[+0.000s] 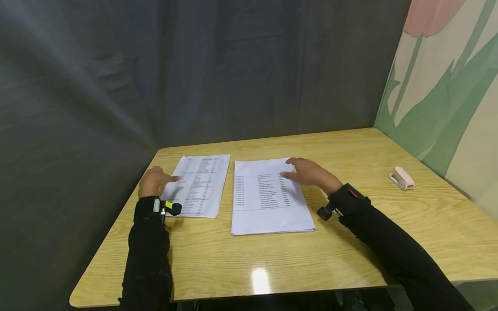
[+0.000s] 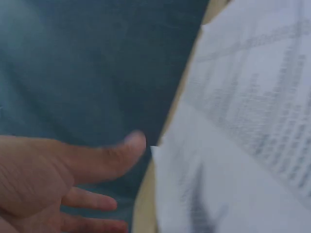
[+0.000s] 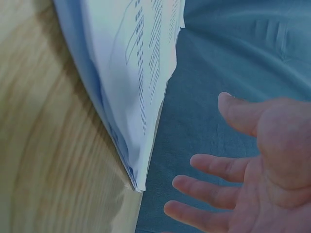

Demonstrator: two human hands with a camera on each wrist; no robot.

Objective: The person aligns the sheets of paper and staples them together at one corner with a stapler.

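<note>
Two stacks of printed white paper lie side by side on a wooden table. My left hand hovers at the left edge of the left stack, fingers relaxed and spread, holding nothing; the left wrist view shows its thumb near the blurred paper edge. My right hand is over the upper right part of the right stack, fingers extended and loose. In the right wrist view its open palm is apart from the paper.
A small pink stapler sits near the table's right side. Dark grey curtain closes off the back and left. A wall with a tulip picture stands at the right.
</note>
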